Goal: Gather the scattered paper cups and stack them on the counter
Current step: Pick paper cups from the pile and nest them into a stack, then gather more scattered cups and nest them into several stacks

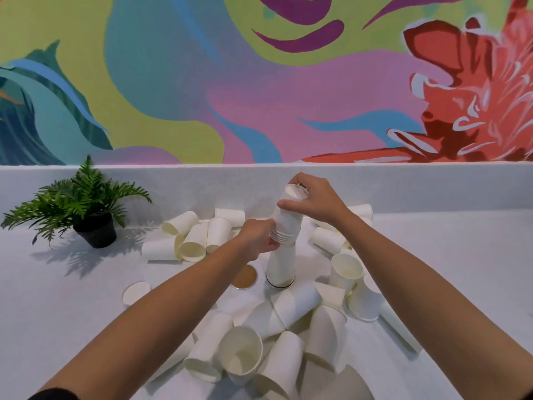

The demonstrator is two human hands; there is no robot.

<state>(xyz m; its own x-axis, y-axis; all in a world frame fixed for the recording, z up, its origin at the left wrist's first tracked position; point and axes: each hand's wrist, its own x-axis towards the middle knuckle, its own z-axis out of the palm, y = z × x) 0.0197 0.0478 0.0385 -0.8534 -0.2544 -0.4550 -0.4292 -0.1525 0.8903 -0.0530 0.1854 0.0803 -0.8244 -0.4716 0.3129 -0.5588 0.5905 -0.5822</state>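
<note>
A tall stack of upside-down white paper cups (pixel 281 264) stands mid-counter. My left hand (pixel 256 238) grips the bunched rims in the stack's middle. My right hand (pixel 313 199) holds the top cup (pixel 290 209), thumb on its side and fingers over its base. Loose white cups lie all around: a group at the back left (pixel 191 235), several near the front (pixel 242 353), more at the right (pixel 344 271).
A small potted fern (pixel 86 206) stands at the back left of the white counter (pixel 447 255). Two flat round discs, one brown (pixel 244 277) and one white (pixel 135 293), lie left of the stack. A low white backsplash and a painted wall rise behind.
</note>
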